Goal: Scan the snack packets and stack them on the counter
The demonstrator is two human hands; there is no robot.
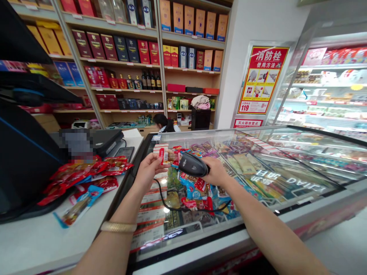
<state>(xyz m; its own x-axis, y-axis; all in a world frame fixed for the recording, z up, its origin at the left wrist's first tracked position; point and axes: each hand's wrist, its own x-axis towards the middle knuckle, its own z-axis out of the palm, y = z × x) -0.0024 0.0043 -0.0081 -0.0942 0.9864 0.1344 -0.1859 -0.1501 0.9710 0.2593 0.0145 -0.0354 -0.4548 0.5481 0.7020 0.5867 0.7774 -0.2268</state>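
Note:
My left hand (149,170) pinches the end of a small red snack packet (168,156) above the glass top of a freezer. In my right hand (216,171) is a black barcode scanner (192,165), its head close to the packet's other end. Its black cable (162,194) loops down across the glass. Beneath the scanner lie several red and blue snack packets (197,202) on the freezer lid. My right fingers are partly hidden behind the scanner's body.
On the white counter (86,238) at left lies a pile of red snack packets (86,172), with a blue one (78,206) in front. A black checkout terminal (25,145) stands beside them. Behind the freezer (286,214), a person (163,123) is low near shelves of boxes and bottles.

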